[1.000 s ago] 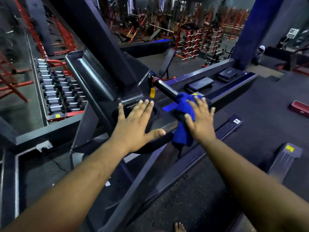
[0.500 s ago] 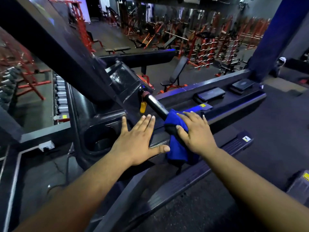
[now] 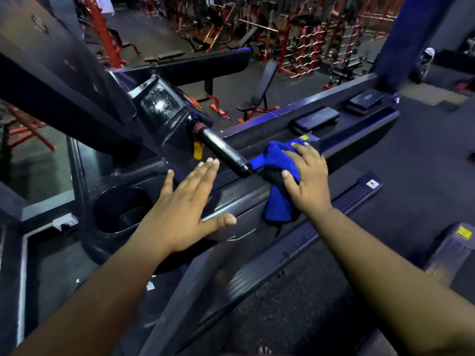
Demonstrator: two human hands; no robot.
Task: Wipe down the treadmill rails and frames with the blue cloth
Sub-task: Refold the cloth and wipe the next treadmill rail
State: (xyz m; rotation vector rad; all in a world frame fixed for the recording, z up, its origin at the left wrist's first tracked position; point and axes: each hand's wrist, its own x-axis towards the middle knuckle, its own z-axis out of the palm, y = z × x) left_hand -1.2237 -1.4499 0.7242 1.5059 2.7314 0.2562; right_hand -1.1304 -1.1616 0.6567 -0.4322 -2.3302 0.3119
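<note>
While left hand [image 3: 180,211] lies flat, fingers spread, right hand [image 3: 307,181] grips 1 blue cloth [image 3: 279,160] on rail [image 3: 239,199].

Dim gym, cool blue cast. Soft glare on handlebar [image 3: 223,152] and cracked console screen [image 3: 159,104]. Wide-angle bending at edges; forearms and far racks soft, slightly smeared.

left hand [image 3: 180,214] lies flat on the treadmill's console rail [image 3: 241,196], cup holder [image 3: 120,211] just left of it. right hand [image 3: 308,181] presses the cloth [image 3: 279,209] over the rail further right, where the handlebar [image 3: 223,152] meets it. weight racks [image 3: 316,42] stand far behind.
</note>
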